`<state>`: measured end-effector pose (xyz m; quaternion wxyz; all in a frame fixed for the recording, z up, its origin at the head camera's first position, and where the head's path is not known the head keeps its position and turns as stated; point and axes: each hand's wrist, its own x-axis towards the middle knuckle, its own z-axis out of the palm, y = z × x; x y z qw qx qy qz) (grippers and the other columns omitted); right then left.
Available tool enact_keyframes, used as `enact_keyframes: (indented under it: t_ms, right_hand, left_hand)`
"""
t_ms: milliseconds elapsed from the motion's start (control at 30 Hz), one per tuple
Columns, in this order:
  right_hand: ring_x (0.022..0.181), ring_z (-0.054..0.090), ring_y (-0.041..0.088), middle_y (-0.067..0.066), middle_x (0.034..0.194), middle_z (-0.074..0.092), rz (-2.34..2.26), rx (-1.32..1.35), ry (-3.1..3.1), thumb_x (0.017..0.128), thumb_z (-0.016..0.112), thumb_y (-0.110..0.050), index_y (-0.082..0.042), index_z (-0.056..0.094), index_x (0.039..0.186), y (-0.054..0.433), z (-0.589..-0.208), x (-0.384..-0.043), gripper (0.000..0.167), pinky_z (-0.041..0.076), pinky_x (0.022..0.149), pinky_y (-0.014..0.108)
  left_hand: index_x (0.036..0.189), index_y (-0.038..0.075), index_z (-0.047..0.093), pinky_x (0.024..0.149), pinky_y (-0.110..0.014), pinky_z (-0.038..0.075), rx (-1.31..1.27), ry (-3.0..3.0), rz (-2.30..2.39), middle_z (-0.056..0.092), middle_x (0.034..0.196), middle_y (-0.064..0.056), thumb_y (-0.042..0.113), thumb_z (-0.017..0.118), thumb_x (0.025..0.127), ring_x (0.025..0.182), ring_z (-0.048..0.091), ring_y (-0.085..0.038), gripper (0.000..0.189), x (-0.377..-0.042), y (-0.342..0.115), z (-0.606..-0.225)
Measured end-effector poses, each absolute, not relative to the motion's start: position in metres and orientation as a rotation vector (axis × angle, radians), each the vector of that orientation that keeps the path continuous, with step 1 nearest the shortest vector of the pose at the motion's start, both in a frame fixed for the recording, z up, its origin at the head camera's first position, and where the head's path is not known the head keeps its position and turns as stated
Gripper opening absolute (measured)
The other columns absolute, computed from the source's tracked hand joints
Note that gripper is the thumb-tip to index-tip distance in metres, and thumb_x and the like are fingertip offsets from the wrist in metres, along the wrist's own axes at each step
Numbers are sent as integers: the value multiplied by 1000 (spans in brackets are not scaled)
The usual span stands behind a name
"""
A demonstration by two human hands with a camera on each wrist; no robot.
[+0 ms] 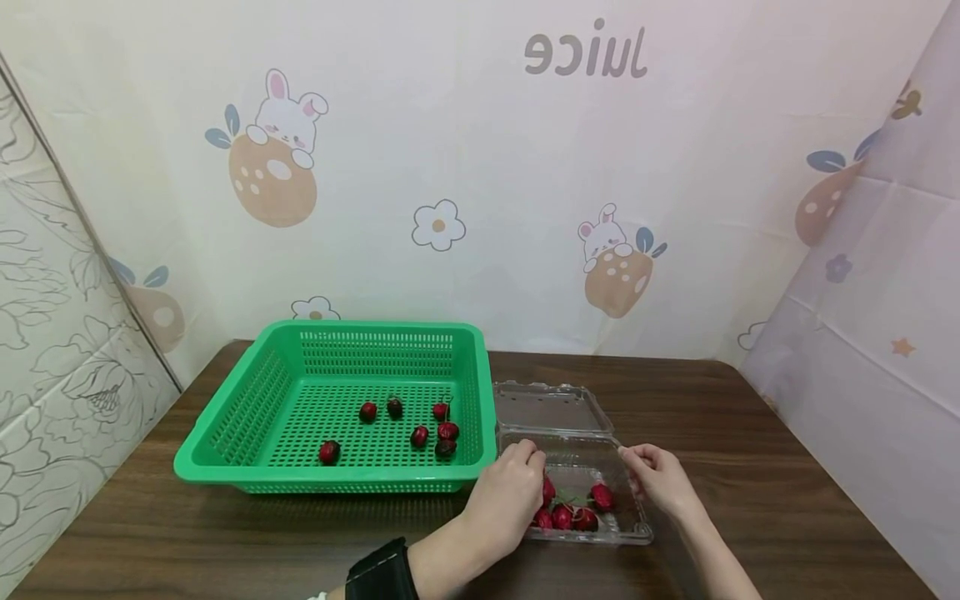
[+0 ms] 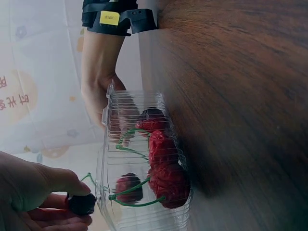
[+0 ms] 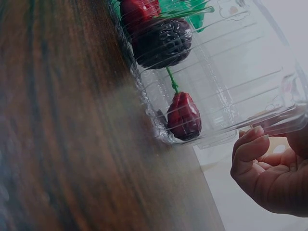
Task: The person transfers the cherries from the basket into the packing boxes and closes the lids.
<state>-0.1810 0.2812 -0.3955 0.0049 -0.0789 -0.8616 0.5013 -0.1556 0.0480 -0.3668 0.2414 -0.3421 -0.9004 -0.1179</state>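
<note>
My left hand (image 1: 504, 500) is at the left side of a clear plastic clamshell box (image 1: 637, 533). Between thumb and fingers it pinches a dark cherry (image 2: 82, 204) with a green stem, seen in the left wrist view just outside the box wall. Inside the box lie several red cherries (image 1: 602, 497), wrinkled and green-stemmed, mostly toward its front. The box's lid (image 1: 551, 410) stands folded back. At the right wall, my right hand (image 1: 663, 480) pinches the upper edge of the box between thumb and fingers.
A green slotted basket (image 1: 225, 473) stands left of the box, close beside it, with several dark red cherries (image 1: 329, 452) spread on its floor. Both stand on a dark wooden table (image 1: 712, 417). A printed curtain (image 1: 510, 208) hangs behind the table.
</note>
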Motion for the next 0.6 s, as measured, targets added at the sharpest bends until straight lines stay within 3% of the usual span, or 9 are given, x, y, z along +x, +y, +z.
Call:
enact_keyframes:
  t_ms: [600]
  right_hand:
    - [46,43,12,2,56,45,1555,-239,-2698,92,48,-15,10,50,93,281,-397,-181,25,41,44,26]
  left_hand:
    - [73,6,66,52,-22,46,-887,-2674,-143,51,69,-3,8,74,68,62,51,-13,10,-158,62,-375]
